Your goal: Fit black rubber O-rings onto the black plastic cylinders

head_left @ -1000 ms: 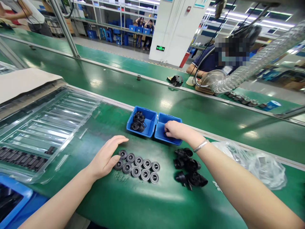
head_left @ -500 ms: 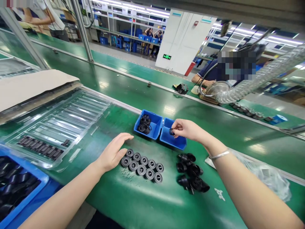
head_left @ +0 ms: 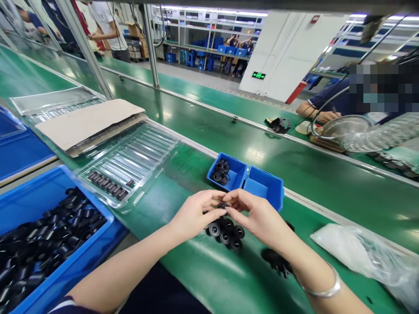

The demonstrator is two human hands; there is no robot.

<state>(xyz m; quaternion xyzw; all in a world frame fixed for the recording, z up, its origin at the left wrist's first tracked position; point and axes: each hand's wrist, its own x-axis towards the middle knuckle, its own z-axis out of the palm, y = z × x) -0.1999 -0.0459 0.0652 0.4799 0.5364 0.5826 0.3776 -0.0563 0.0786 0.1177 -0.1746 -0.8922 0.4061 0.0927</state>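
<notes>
My left hand (head_left: 193,213) and my right hand (head_left: 263,218) meet with fingertips pinched on thin black rubber rings (head_left: 223,205); how many rings are there I cannot tell. Just below, partly hidden by the fingers, round black parts (head_left: 225,237) with central holes stand in rows on the green table. Behind my hands sit two small blue bins joined side by side. A heap of black rings (head_left: 220,171) lies in the left bin (head_left: 238,173), while the right bin (head_left: 262,188) shows a bare floor. Black angled parts (head_left: 277,261) are partly covered by my right forearm.
To the left, a large blue crate (head_left: 119,229) holds many black cylindrical parts. A clear tray (head_left: 144,152) with small black pieces lies beyond it, beside a cardboard sheet (head_left: 91,122). A plastic bag (head_left: 356,253) rests at right. A co-worker's hand (head_left: 329,116) is across the line.
My right hand has come out of the right blue bin with a black ring and joined my left hand above the round parts. The view has swung left.
</notes>
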